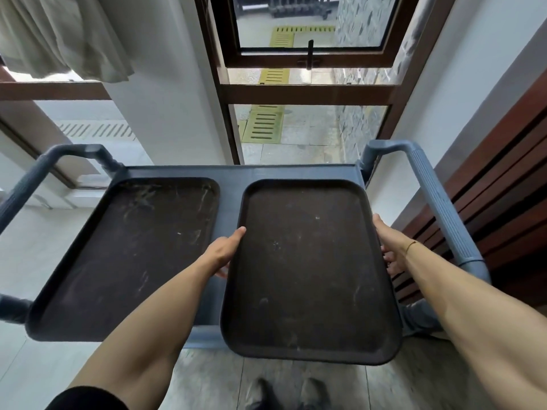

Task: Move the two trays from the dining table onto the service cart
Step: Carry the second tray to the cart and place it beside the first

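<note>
A dark brown tray (307,270) hangs over the right half of the blue-grey service cart (236,173), its near end sticking out past the cart's front edge. My left hand (226,248) grips its left rim, thumb on top. My right hand (389,247) grips its right rim, fingers partly hidden under the tray. A second, scuffed dark tray (133,253) lies flat on the cart's left half.
The cart has ribbed handles at left (26,184) and right (441,205). Behind it stands a brown-framed window (307,93) beside a white pillar (165,99). Wooden slat panelling (503,184) runs along the right wall. My shoes (287,392) show on the tiled floor.
</note>
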Demonstrator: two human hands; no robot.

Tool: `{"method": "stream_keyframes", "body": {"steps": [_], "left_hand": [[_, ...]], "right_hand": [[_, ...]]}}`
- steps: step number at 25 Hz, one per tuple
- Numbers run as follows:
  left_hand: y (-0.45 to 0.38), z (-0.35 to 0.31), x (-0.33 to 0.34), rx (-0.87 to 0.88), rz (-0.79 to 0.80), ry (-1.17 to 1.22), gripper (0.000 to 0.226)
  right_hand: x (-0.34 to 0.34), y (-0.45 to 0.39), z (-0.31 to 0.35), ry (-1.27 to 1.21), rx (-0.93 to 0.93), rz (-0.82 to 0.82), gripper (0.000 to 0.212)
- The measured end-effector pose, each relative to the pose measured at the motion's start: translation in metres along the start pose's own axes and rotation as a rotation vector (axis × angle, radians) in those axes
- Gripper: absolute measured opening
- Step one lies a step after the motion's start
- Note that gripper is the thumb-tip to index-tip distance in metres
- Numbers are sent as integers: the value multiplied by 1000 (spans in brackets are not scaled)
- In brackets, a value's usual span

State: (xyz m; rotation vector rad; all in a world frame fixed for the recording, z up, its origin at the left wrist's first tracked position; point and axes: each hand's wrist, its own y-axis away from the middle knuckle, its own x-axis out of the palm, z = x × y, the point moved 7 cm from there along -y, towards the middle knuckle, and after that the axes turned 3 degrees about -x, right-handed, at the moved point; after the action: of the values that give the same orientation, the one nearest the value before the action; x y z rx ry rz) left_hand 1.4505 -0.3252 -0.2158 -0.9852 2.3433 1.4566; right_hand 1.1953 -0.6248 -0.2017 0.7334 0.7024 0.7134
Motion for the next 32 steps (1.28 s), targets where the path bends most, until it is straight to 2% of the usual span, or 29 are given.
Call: {"method": "stream_keyframes", "body": {"steps": [4,7,9,12,16,21,24,32], "left_hand": [[-8,-1,2,9,-1,-46,77],[-12,-2,2,23,-17,-104,77],[-13,-2,2,27,-32,-152,78],[-13,-1,1,38,-48,-202,81],[-13,2,0,46,-78,-249,82],[-4,-2,-10,156,-191,-278,71],[8,0,-23,228,-294,-280,70],[44,43,-92,327,-417,-244,65]], "right_hand": [[0,-8,-3,-30,7,15,91],[-3,-13,1,-49,-21,-60,85],[-8,-15,6,1,-62,-155,81],[-6,-14,12,76,-99,-184,75],[-5,-14,24,306,-200,-248,72],[2,-6,38,534,-355,-318,64],[14,3,49,596,-419,-323,62],[85,41,85,695,-599,-281,64]]}}
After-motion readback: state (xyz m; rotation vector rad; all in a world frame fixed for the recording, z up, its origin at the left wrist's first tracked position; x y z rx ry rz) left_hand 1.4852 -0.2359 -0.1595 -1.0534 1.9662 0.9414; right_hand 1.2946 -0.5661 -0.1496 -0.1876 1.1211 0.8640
